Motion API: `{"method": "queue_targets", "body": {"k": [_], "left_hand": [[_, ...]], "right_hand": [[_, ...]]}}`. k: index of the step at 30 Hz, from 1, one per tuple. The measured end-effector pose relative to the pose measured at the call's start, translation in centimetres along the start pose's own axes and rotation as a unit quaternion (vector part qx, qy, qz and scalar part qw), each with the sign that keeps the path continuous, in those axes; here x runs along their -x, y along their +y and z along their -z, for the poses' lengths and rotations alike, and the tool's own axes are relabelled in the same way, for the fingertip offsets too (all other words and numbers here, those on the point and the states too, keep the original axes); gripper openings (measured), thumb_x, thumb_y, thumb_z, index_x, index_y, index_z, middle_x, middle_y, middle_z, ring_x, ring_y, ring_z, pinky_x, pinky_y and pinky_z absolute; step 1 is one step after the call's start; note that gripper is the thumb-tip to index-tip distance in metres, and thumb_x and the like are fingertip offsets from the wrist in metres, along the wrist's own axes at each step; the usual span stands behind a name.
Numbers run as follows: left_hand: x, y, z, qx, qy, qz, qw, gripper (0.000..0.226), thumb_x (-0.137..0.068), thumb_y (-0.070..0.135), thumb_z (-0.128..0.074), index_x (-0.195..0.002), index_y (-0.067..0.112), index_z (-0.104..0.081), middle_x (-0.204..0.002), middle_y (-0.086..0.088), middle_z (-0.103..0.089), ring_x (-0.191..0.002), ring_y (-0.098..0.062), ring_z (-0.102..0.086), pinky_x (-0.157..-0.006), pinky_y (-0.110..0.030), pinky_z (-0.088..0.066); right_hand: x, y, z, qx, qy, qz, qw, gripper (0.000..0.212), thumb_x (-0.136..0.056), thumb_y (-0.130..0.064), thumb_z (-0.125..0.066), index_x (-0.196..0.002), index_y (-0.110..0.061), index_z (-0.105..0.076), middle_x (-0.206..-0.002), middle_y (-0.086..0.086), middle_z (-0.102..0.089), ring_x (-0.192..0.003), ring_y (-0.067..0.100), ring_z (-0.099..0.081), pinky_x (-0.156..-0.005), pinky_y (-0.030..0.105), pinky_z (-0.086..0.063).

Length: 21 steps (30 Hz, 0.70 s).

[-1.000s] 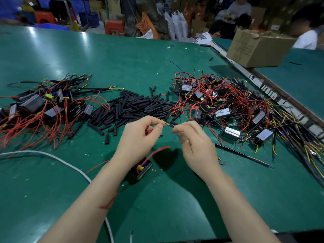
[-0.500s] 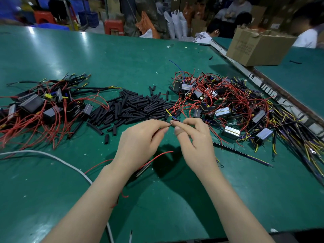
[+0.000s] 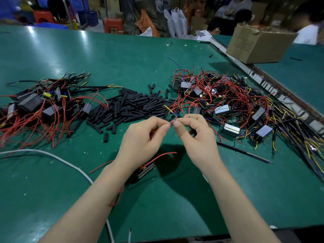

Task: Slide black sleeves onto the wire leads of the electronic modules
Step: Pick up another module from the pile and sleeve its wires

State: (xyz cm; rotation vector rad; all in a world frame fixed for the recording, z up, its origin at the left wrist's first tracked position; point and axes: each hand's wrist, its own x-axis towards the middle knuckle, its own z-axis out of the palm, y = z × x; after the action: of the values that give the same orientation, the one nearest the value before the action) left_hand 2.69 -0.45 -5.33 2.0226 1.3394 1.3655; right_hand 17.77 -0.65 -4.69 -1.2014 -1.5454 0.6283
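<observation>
Both hands are hovering together over the green tabletop (image 3: 52, 199), fingertips nearly touching. The left hand (image 3: 140, 142) is pinching something small between thumb and forefinger, looks like the wire leads, though honestly the fingers are covering most of it. The right hand (image 3: 198, 137) is curled and pinching a short black sleeve (image 3: 172, 121) right at the meeting point of the two hands. A yellow lead tip (image 3: 166, 107) and a blue one are poking out just past the fingertips, pointing away toward the far side.

The module (image 3: 145, 170) being worked on is sitting under the left wrist, partly hidden by it, with a red wire (image 3: 161, 156) curving out from it toward the right and another red strand trailing along the left forearm.

Right behind the hands, the pile of loose black sleeves (image 3: 129, 106) is lying in the middle of the tabletop. To its left, a heap of modules with sleeved leads (image 3: 43, 104) is sprawling out with red wires all over. To the right, a bigger tangle of modules (image 3: 228, 106) with red, yellow and purple wires is spreading toward the edge rail. A white cable (image 3: 57, 159) is snaking across the near left. A cardboard box (image 3: 257, 44) is sitting on the next table over.
</observation>
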Motion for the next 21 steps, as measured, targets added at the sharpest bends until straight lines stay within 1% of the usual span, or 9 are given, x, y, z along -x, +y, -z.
{"method": "queue_targets", "body": {"k": [3, 5, 7, 9, 11, 12, 14, 18, 21], "left_hand": [[0.0, 0.6, -0.2, 0.055, -0.025, 0.039, 0.997, 0.011, -0.088, 0.032, -0.057, -0.080, 0.029, -0.065, -0.056, 0.000, -0.056, -0.050, -0.006, -0.040, -0.052, -0.021, -0.035], [-0.3, 0.9, -0.3, 0.092, -0.036, 0.068, 0.993, 0.016, -0.091, 0.025, -0.060, -0.077, 0.031, -0.063, -0.051, 0.009, -0.053, -0.047, -0.003, -0.040, -0.049, -0.019, -0.034], [-0.6, 0.8, -0.3, 0.123, -0.031, 0.094, 0.987, 0.017, -0.091, 0.019, -0.061, -0.078, 0.028, -0.065, -0.047, 0.015, -0.051, -0.044, -0.001, -0.039, -0.047, -0.018, -0.033], [-0.6, 0.7, -0.1, 0.136, -0.023, 0.101, 0.985, 0.014, -0.090, 0.018, -0.062, -0.078, 0.024, -0.067, -0.049, 0.011, -0.049, -0.046, -0.003, -0.037, -0.049, -0.021, -0.032], [-0.5, 0.6, 0.2, 0.129, -0.025, 0.092, 0.987, 0.015, -0.090, 0.017, -0.063, -0.078, 0.025, -0.068, -0.055, -0.005, -0.052, -0.053, -0.007, -0.038, -0.053, -0.026, -0.032], [-0.4, 0.6, 0.3, 0.128, -0.025, 0.089, 0.987, 0.015, -0.089, 0.017, -0.063, -0.079, 0.026, -0.068, -0.060, -0.014, -0.055, -0.055, -0.008, -0.039, -0.054, -0.026, -0.032], [-0.5, 0.7, 0.4, 0.128, -0.020, 0.081, 0.988, 0.016, -0.089, 0.017, -0.064, -0.080, 0.029, -0.068, -0.067, -0.017, -0.061, -0.056, -0.008, -0.041, -0.056, -0.026, -0.035], [-0.3, 0.7, 0.4, 0.101, 0.000, 0.040, 0.994, 0.015, -0.088, 0.024, -0.063, -0.080, 0.036, -0.065, -0.060, -0.012, -0.057, -0.052, -0.004, -0.037, -0.052, -0.018, -0.033], [-0.2, 0.8, 0.4, 0.070, 0.018, 0.007, 0.997, 0.010, -0.085, 0.026, -0.060, -0.082, 0.034, -0.064, -0.052, -0.004, -0.049, -0.049, -0.004, -0.035, -0.051, -0.013, -0.029]], "right_hand": [[0.2, 0.5, -0.3, 0.068, 0.038, 0.075, 0.994, 0.009, -0.090, -0.015, -0.062, -0.089, -0.012, -0.070, -0.096, -0.001, -0.050, -0.095, 0.027, -0.053, -0.082, 0.039, -0.044], [0.1, 0.7, -0.5, 0.102, 0.088, 0.111, 0.985, 0.013, -0.090, -0.012, -0.059, -0.087, -0.005, -0.070, -0.096, 0.002, -0.051, -0.091, 0.028, -0.055, -0.078, 0.044, -0.047], [-0.1, 1.0, -0.4, 0.137, 0.128, 0.143, 0.972, 0.016, -0.090, -0.012, -0.059, -0.087, -0.003, -0.072, -0.094, 0.008, -0.054, -0.086, 0.029, -0.057, -0.074, 0.046, -0.049], [-0.2, 1.3, -0.1, 0.166, 0.129, 0.180, 0.961, 0.015, -0.090, -0.011, -0.061, -0.090, -0.003, -0.074, -0.092, 0.012, -0.056, -0.082, 0.030, -0.057, -0.070, 0.045, -0.049], [-0.2, 1.6, 0.2, 0.179, 0.117, 0.201, 0.956, 0.013, -0.089, -0.010, -0.064, -0.093, -0.005, -0.075, -0.091, 0.012, -0.056, -0.081, 0.029, -0.056, -0.069, 0.045, -0.048], [-0.2, 1.7, 0.2, 0.180, 0.116, 0.205, 0.955, 0.014, -0.089, -0.011, -0.064, -0.094, -0.006, -0.075, -0.091, 0.011, -0.056, -0.082, 0.029, -0.055, -0.069, 0.044, -0.047], [-0.2, 1.5, 0.1, 0.175, 0.122, 0.206, 0.955, 0.017, -0.091, -0.016, -0.062, -0.096, -0.007, -0.075, -0.092, 0.010, -0.055, -0.083, 0.028, -0.054, -0.071, 0.044, -0.046], [-0.1, 0.7, -0.1, 0.122, 0.119, 0.174, 0.970, 0.024, -0.092, -0.024, -0.058, -0.095, -0.008, -0.075, -0.092, 0.002, -0.050, -0.086, 0.026, -0.052, -0.077, 0.043, -0.045], [0.1, 0.2, -0.1, 0.054, 0.095, 0.121, 0.987, 0.019, -0.091, -0.022, -0.059, -0.096, -0.012, -0.075, -0.092, -0.002, -0.047, -0.092, 0.022, -0.052, -0.084, 0.035, -0.044]]}}
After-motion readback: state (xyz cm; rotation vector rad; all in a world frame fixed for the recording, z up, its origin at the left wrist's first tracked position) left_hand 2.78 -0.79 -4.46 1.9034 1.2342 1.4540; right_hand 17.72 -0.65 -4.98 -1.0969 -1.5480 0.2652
